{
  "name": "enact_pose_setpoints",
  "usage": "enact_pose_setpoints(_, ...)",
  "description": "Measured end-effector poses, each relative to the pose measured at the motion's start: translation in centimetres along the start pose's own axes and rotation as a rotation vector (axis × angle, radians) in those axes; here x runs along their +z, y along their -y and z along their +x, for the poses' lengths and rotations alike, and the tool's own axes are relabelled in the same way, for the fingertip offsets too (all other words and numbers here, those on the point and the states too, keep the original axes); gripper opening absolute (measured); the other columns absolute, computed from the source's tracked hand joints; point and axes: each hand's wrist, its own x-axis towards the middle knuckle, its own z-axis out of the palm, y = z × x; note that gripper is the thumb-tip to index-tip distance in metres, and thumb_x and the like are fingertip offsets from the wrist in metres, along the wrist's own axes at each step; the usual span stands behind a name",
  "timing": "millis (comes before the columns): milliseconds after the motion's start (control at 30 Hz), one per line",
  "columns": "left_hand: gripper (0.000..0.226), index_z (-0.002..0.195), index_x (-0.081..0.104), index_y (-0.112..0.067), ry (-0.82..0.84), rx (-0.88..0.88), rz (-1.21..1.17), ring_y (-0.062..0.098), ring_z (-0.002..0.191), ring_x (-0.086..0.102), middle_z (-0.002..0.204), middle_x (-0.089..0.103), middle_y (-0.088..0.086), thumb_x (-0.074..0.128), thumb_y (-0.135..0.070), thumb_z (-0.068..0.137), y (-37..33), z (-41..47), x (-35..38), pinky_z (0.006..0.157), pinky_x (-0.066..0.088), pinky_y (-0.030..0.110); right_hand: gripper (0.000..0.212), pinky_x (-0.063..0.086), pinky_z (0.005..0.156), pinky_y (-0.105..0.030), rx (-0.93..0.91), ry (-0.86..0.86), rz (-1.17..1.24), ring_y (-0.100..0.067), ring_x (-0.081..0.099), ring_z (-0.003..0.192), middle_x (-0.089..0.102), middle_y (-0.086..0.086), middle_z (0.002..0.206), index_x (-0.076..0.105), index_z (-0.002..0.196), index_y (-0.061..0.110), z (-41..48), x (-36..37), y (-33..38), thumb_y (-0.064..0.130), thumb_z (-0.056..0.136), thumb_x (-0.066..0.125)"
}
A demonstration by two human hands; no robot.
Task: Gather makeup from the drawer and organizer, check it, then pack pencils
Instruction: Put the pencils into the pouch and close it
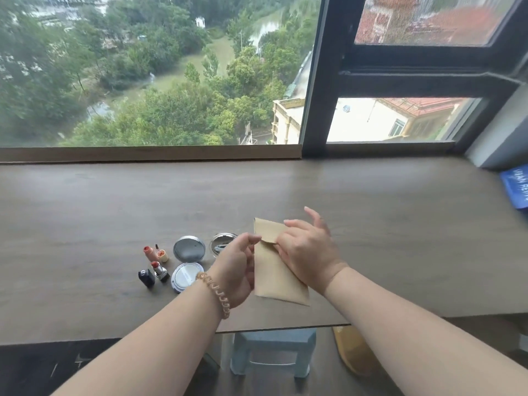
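A beige flat pouch (271, 277) is held upright above the brown desk (114, 201), its flap at the top. My left hand (237, 267) grips its left edge, wearing a beaded bracelet on the wrist. My right hand (307, 252) pinches the flap from the right, fingers spread. Left of the hands lie makeup items: an open silver compact (189, 248), a white round cushion compact (185, 277), a small round mirror case (221, 242), an open red lipstick (159, 270), its black cap (146, 277) and two small orange tubes (155, 252). No pencils are visible.
A large window with a dark frame (323, 81) rises behind the desk. A blue booklet (517, 185) lies at the desk's far right. Under the desk's front edge stand a pale blue stool (274, 350) and a yellow slipper (351, 350).
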Motion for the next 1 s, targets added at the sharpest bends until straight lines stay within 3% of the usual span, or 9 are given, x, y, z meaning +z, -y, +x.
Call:
enact_pose_setpoints(67,0.029,0.104,0.065,-0.005,0.048,0.026,0.097,0.029,0.084,0.057,0.09,0.061,0.015,0.055,-0.016,0.079,-0.1,-0.9,-0.4,0.077,0.043,0.038,0.025,0.033,0.101,-0.045,0.011,-0.029,0.011,-0.018,0.07,0.082,0.067,0.004,0.061,0.061,0.057,0.02,0.1,-1.2,1.0,0.023,0.082,0.056)
enact_pose_setpoints(133,0.037,0.105,0.063,-0.002,0.073,0.067,0.147,0.032,0.089,0.058,0.095,0.061,0.02,0.061,-0.007,0.068,-0.1,-1.8,-0.8,0.081,0.046,0.041,0.024,0.032,0.102,-0.043,0.022,-0.031,0.029,-0.017,0.069,0.08,0.068,0.004,0.062,0.062,0.06,0.021,0.1,-2.2,1.8,0.026,0.082,0.054)
enact_pose_setpoints(233,0.032,0.097,0.064,-0.003,0.097,0.097,0.135,0.03,0.082,0.063,0.089,0.065,0.018,0.063,-0.003,0.065,0.3,-2.7,-1.4,0.078,0.052,0.04,0.022,0.031,0.1,-0.039,0.016,-0.02,0.054,-0.016,0.067,0.076,0.067,0.006,0.064,0.063,0.061,0.022,0.1,-3.3,2.8,0.029,0.08,0.054)
enact_pose_setpoints(433,0.02,0.077,0.064,-0.006,0.113,0.1,0.17,0.025,0.064,0.065,0.072,0.065,0.014,0.057,0.009,0.066,0.7,-4.6,-0.7,0.062,0.055,0.031,0.022,0.038,0.079,-0.031,-0.053,0.094,0.183,-0.02,0.064,0.074,0.067,0.005,0.068,0.066,0.065,0.023,-0.1,-5.3,3.7,0.033,0.08,0.052)
enact_pose_setpoints(633,0.028,0.086,0.065,-0.002,0.083,0.144,0.166,0.028,0.064,0.066,0.075,0.067,0.017,0.054,0.017,0.069,1.0,-5.4,1.1,0.061,0.058,0.034,0.029,0.047,0.091,-0.036,-0.028,0.257,0.346,-0.021,0.064,0.101,0.072,0.005,0.094,0.07,0.085,0.023,-0.5,-7.0,2.3,0.032,0.071,0.047)
enact_pose_setpoints(733,0.032,0.088,0.065,-0.003,0.075,0.16,0.155,0.03,0.069,0.064,0.079,0.065,0.019,0.045,0.02,0.078,1.5,-5.3,2.2,0.068,0.055,0.038,0.027,0.048,0.09,-0.034,-0.042,0.212,0.302,-0.018,0.067,0.096,0.073,0.006,0.091,0.071,0.082,0.023,-1.1,-7.2,1.2,0.03,0.079,0.045)
enact_pose_setpoints(833,0.029,0.081,0.068,-0.005,0.08,0.179,0.153,0.029,0.068,0.065,0.077,0.066,0.017,0.052,0.018,0.073,1.8,-5.0,3.4,0.067,0.056,0.037,0.029,0.048,0.087,-0.03,-0.03,0.183,0.299,-0.017,0.068,0.082,0.072,0.005,0.08,0.068,0.075,0.02,-1.6,-7.3,0.1,0.029,0.083,0.041)
enact_pose_setpoints(900,0.027,0.085,0.068,-0.003,0.077,0.183,0.173,0.029,0.069,0.066,0.078,0.068,0.018,0.056,0.014,0.067,2.0,-5.1,3.9,0.066,0.056,0.036,0.031,0.051,0.077,-0.03,0.018,0.164,0.353,-0.022,0.065,0.069,0.069,0.0,0.071,0.064,0.071,0.015,-1.5,-7.6,-0.5,0.028,0.086,0.039)
enact_pose_setpoints(1000,0.035,0.094,0.064,0.001,0.026,0.199,0.293,0.028,0.07,0.066,0.082,0.068,0.018,0.061,0.006,0.06,2.6,-5.3,4.8,0.066,0.054,0.034,0.035,0.039,0.059,-0.038,0.343,0.108,0.597,-0.029,0.052,0.063,0.057,-0.008,0.063,0.051,0.068,0.009,-0.6,-8.8,-2.2,0.033,0.089,0.036)
